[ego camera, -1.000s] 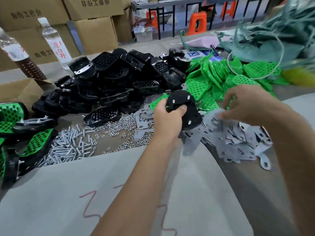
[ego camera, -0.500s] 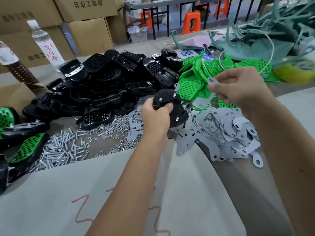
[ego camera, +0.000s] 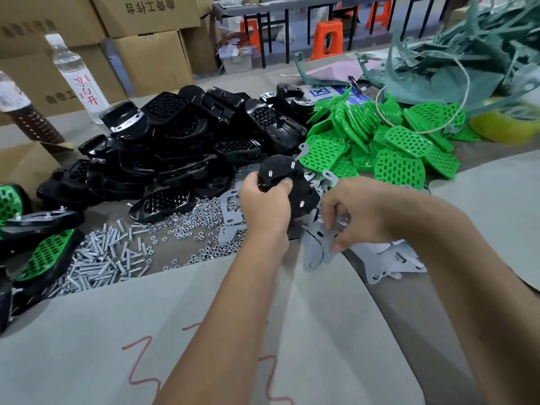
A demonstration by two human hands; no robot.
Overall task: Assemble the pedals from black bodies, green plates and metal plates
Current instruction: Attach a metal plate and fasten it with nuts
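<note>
My left hand [ego camera: 264,207] grips a black pedal body [ego camera: 287,182] held upside down above the table, with three screw tips sticking out of its back and a sliver of green showing under my thumb. Just to its right, my right hand [ego camera: 355,211] pinches a grey metal plate [ego camera: 317,248] at the near edge of the metal plate pile [ego camera: 388,261]. A heap of black bodies [ego camera: 181,147] lies behind my left hand. Green perforated plates [ego camera: 394,147] are heaped at the back right.
Loose screws [ego camera: 99,264] and nuts [ego camera: 198,232] are spread left of my left arm. Finished green-and-black pedals [ego camera: 41,258] lie at the far left. Two bottles [ego camera: 79,80] and cardboard boxes [ego camera: 152,57] stand behind. Green scrap [ego camera: 467,62] and a yellow tape roll [ego camera: 505,127] sit at the back right.
My right hand has come down from in front of the green plates to the near edge of the metal pile, with a metal plate pinched in it. My left hand kept holding the black body.
</note>
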